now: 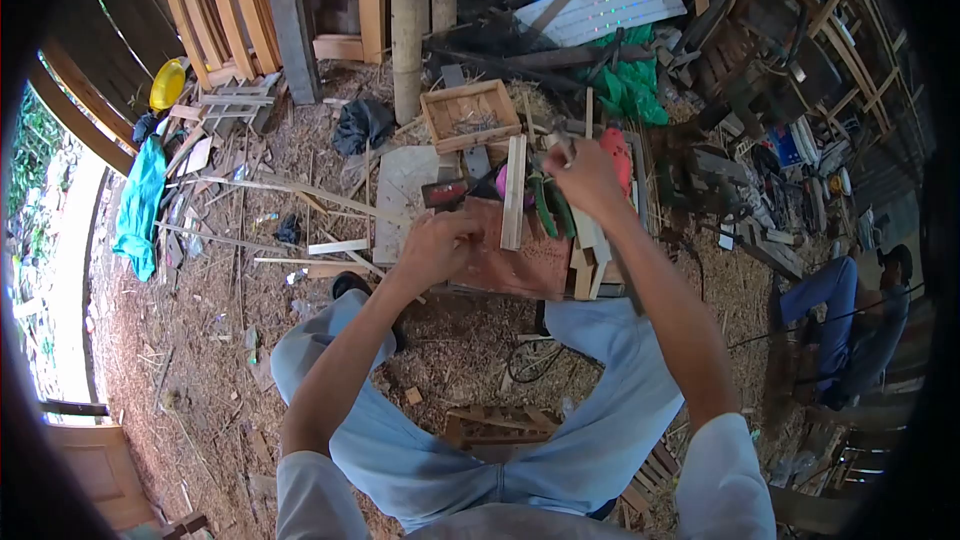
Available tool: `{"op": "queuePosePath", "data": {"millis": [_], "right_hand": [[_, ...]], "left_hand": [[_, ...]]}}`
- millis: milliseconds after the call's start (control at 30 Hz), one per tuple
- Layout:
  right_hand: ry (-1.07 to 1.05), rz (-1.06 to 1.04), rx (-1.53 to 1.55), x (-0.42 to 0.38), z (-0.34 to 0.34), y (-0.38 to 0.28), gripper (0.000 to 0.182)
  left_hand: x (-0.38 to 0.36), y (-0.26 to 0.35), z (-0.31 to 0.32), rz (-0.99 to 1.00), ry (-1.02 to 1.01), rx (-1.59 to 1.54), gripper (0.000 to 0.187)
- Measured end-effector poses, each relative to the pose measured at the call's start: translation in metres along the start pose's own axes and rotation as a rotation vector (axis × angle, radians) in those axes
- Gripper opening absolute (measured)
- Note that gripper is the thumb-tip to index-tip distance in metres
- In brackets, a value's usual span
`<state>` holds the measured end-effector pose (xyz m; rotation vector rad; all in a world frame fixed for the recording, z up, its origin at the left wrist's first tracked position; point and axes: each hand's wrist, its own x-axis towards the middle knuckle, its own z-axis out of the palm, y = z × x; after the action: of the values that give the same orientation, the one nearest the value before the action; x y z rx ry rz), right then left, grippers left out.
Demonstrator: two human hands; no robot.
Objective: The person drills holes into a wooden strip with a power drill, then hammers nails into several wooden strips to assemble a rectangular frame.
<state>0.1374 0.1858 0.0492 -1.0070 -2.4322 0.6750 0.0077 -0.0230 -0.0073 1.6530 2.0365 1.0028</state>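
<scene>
My left hand is at the left edge of a reddish-brown board, its fingers curled together; whatever they may hold is too small to tell. A small dark red container lies just beyond it. My right hand is closed over the right side of the work surface, around a greyish thing I cannot make out. Between the hands, a pale wooden strip lies lengthwise on the board. Beside it is a green-handled tool. Something red shows behind my right hand, and pale wood pieces lie below it.
A wooden box with thin metal bits stands beyond the board. A bamboo post rises behind it. Wood strips and shavings litter the ground. A person sits at the far right.
</scene>
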Motion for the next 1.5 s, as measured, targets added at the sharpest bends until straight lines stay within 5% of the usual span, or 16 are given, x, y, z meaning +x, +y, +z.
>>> {"op": "queuePosePath", "data": {"millis": [100,233,400,467,700,867,1067,1500], "right_hand": [[-0.232,-0.01,0.223,-0.056,0.0,-0.044,0.023],[-0.344,-0.123,0.057,-0.084,0.03,-0.053,0.022],[-0.326,-0.095,-0.043,-0.093,0.051,-0.04,0.021],[-0.276,-0.106,-0.06,-0.094,0.057,-0.035,0.02],[-0.401,-0.03,0.039,-0.084,0.059,-0.032,0.021],[-0.27,-0.109,0.037,-0.09,0.067,-0.026,0.024],[-0.328,-0.124,0.089,-0.091,0.059,-0.024,0.015],[-0.293,-0.227,0.08,-0.09,0.06,-0.021,0.016]], "left_hand": [[-0.007,-0.02,0.013,0.052,0.008,0.118,0.018],[-0.019,-0.03,0.028,0.106,0.15,0.006,0.022],[-0.023,-0.047,0.046,0.042,0.219,-0.219,0.025],[-0.024,-0.03,0.031,0.079,0.14,0.043,0.025],[-0.02,-0.031,0.029,0.075,0.112,0.081,0.028],[-0.019,-0.04,0.035,0.257,0.323,0.162,0.022],[-0.019,-0.031,0.014,0.088,0.043,-0.053,0.023],[-0.018,-0.026,0.008,0.106,0.026,0.002,0.025]]}}
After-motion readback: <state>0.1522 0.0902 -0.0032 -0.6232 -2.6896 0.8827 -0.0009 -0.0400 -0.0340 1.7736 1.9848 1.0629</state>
